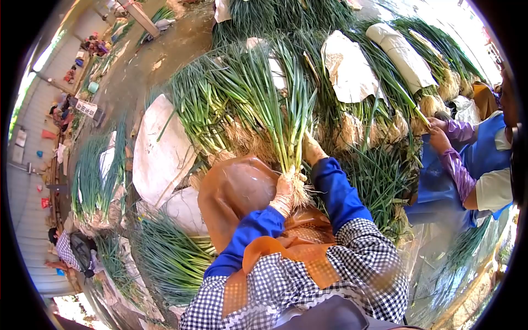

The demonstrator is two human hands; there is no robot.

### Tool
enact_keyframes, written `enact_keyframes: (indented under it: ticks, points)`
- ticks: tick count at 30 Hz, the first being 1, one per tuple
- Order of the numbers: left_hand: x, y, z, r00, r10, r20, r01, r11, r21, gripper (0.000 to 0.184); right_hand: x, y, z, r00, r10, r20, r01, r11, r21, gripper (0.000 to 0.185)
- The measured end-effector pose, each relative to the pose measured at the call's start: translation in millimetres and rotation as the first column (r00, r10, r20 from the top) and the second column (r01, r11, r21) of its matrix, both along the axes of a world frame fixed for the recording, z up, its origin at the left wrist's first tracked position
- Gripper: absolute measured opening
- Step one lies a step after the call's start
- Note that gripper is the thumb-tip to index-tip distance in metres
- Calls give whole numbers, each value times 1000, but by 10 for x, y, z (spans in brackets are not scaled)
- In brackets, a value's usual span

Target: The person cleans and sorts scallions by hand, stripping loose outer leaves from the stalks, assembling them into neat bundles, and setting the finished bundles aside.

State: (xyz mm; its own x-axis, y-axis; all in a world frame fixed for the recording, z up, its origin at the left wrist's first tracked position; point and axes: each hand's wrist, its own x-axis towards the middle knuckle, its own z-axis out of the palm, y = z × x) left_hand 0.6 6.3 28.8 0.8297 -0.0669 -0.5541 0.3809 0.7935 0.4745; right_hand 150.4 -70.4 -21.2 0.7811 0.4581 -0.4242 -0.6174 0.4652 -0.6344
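My left hand (284, 192) is wrapped round the root end of a bunch of green onions (283, 124), above the orange apron (236, 192) on my lap. The long leaves of the bunch point away from me, over more onions lying in front. Just right of the bunch, my right hand (312, 148) reaches forward beside the stems. Its fingers are partly hidden, and I cannot make out what they hold. Pale roots (301, 193) hang at my left hand.
Piles of onions (170, 256) and white sacks (159, 151) lie on the left. Rolled sacks (401, 58) rest on onions at the upper right. A co-worker's hands (438, 135) handle onions at the right. More people sit at the far left.
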Motion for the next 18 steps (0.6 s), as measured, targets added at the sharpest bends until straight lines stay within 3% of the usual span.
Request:
enact_keyframes:
  ticks: [2, 4, 5, 6, 7, 8, 10, 11, 12, 13, 14, 15, 16, 17, 18]
  points:
    - [-13, 35, -106, 1000, -3, 9, 3, 1000, -28, 28, -91, 33, -190, 855, 56, 516, 70, 973, -222, 31]
    - [-13, 45, -171, 1000, 11, -28, -12, 999, -33, 28, -421, -56, -174, 571, 346, 745, 101, 870, -482, 23]
    - [-11, 95, -303, 999, 42, 13, -40, 988, -152, 27, -498, -222, -478, 172, 724, 669, 393, 572, -720, 23]
    - [-11, 102, -203, 998, 67, 2, -66, 981, -184, 25, -793, -472, -1132, 468, 641, 609, -61, 711, -701, 25]
    - [-10, 101, -82, 996, 91, -13, -91, 972, -218, 23, -985, -636, -921, 278, 950, 145, -220, 210, -953, 33]
    - [-20, 147, -58, 996, 89, 12, -82, 951, -300, 20, -1182, -807, -720, -169, 931, -323, -180, -352, -919, 40]
    - [-46, 207, -67, 991, 81, 111, -19, 881, -473, 19, -1464, -1388, -400, 50, 760, -648, -233, -622, -748, 48]
    - [-17, 242, -232, 980, 79, 185, 35, 837, -547, 19, -1377, -1584, -207, -196, 774, -602, -59, -623, -780, 49]
    - [-17, 231, -195, 979, 90, 186, 33, 820, -572, 18, -1217, -1467, 47, 23, 820, -571, -25, -571, -821, 52]
    - [-21, 242, -183, 972, 63, 227, 87, 799, -596, 18, -1046, -1304, 200, 329, 853, -405, -34, -417, -908, 49]
    - [-44, 225, -136, 976, 59, 210, 79, 804, -589, 18, -903, -1124, 366, 515, 856, 42, 224, -87, -971, 44]
    - [-37, 214, -74, 977, 59, 204, 73, 810, -581, 18, -715, -911, 563, 585, 783, 213, 260, 67, -963, 37]
    - [-27, 219, -76, 976, 63, 210, 71, 814, -577, 18, -630, -714, 683, 505, 607, 614, 419, 450, -789, 37]
    - [-14, 240, -116, 982, 27, 186, 85, 819, -567, 18, -494, -486, 594, 515, 479, 711, 339, 648, -682, 41]
    - [-4, 272, -154, 987, -9, 161, 98, 826, -555, 19, -346, -302, 456, 653, 458, 603, -38, 815, -579, 41]
